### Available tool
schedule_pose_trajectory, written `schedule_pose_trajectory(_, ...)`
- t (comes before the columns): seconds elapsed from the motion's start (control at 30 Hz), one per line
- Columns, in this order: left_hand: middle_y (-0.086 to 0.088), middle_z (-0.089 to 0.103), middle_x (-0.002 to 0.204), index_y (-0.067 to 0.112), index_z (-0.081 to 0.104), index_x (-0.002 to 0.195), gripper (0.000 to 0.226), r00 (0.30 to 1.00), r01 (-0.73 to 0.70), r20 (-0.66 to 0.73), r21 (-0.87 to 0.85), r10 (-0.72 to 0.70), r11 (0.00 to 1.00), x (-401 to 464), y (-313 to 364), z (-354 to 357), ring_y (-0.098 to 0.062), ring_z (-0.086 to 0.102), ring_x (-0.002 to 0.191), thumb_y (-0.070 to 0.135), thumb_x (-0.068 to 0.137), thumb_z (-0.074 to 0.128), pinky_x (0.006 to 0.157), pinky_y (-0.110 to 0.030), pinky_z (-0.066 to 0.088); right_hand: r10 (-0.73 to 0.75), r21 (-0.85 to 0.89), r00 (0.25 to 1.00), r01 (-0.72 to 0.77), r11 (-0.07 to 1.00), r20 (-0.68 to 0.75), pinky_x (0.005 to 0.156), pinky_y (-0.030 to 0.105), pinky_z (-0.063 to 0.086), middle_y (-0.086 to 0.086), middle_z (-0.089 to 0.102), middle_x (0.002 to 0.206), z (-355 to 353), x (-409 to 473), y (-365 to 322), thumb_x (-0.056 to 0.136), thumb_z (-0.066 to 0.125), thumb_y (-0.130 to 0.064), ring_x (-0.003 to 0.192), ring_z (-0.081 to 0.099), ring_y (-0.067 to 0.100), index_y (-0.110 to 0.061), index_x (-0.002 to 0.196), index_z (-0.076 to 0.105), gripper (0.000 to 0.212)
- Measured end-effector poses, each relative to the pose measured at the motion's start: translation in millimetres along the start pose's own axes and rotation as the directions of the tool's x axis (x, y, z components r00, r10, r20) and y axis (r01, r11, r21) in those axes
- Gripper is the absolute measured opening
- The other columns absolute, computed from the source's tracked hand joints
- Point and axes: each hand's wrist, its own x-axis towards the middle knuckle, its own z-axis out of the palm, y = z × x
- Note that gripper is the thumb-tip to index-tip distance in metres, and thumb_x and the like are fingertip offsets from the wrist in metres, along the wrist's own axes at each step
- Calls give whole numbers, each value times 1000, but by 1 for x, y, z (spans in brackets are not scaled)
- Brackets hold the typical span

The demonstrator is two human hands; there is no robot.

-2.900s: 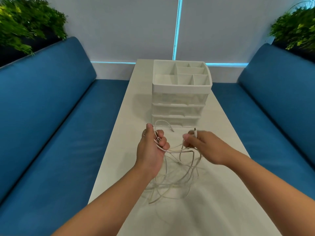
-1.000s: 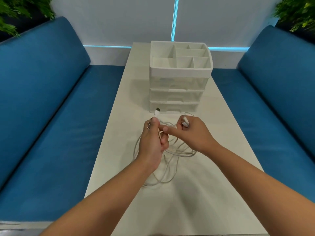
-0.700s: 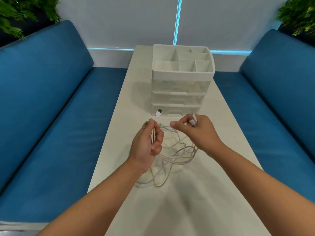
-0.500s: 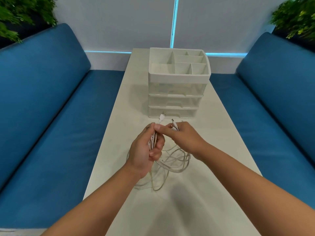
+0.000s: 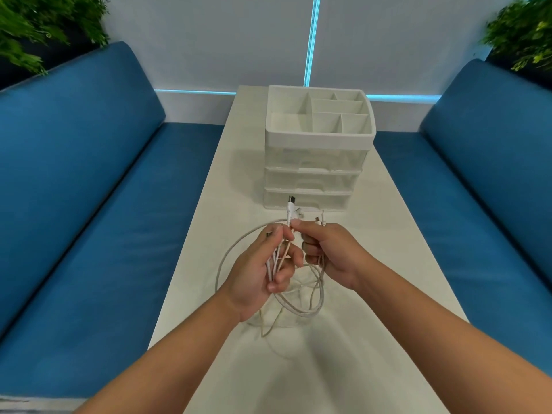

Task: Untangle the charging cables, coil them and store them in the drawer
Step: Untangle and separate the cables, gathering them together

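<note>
Cables (image 5: 301, 300): several white strands were gathered upright in the left hand (image 5: 263, 273); the loops hung below both hands onto the bench (image 5: 388, 264), in front of the drawer unit (image 5: 316, 174).
Left grip: fingers were curled round the bundle, a plug (image 5: 290, 208) standing above it.
Right grip: one strand by the plug was pinched by the right hand (image 5: 325, 252), other ends poking up behind.
Risk: a knot would likely be tightened if the pinched strand were pulled through crossed loops; ends could slip from the bundle.
Drawers: all were seen closed.
</note>
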Motion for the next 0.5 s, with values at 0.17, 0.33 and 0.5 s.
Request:
schedule_pose_trajectory(0.17, -9, 59, 69, 17, 46, 97, 23, 974, 22, -225, -29, -28, 999, 6, 3, -3, -8, 29, 39, 36, 105, 37, 39, -18, 22, -60, -67, 998, 58, 996, -19, 53, 26, 22, -7, 23, 54, -4, -1, 0, 95, 59, -20, 47, 21, 11, -26, 40, 55, 56)
schedule_pose_trajectory(0.33, -2, 60, 70, 16, 50, 96, 26, 867, 89, -477, 437, 147, 895, 18, 8, -7, -13, 48, 55, 36, 106, 38, 52, -24, 39, -84, -180, 993, 68, 981, -82, 50, 24, 25, -7, 27, 52, -10, 2, -2, 92, 64, -21, 46, 25, 11, -25, 41, 51, 53)
schedule_pose_trajectory(0.5, 6, 58, 100, 22, 55, 108, 28, 907, 59, -326, 728, 268, 683, 25, 19, -4, -10, 55, 91, 43, 104, 36, 82, -31, 43, -103, -313, 992, 77, 947, -69, 52, 26, 27, -1, 32, 54, -10, 4, -7, 90, 67, -25, 49, 28, 13, -21, 52, 44, 44)
